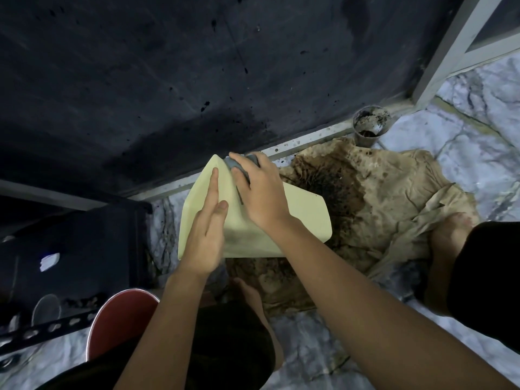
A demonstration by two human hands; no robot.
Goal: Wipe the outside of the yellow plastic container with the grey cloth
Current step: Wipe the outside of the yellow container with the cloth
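Your left hand [206, 237] lies flat, fingers straight, bracing the near face of the yellow plastic container [304, 218], which is upended over a soil-stained brown cloth [394, 192]. Your right hand [260, 190] clutches the bunched grey cloth [235, 164] at the top far edge. Wiping looks under way; next, drag the cloth down the right face

Cloth [239, 167] on container [304, 215] — under hand [261, 190].

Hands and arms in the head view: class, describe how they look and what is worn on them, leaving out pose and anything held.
Both forearms are bare, with no sleeves in view. The left hand and right hand wear no gloves, and no rings, watch or bracelet show. Fingernails are short and unpainted.
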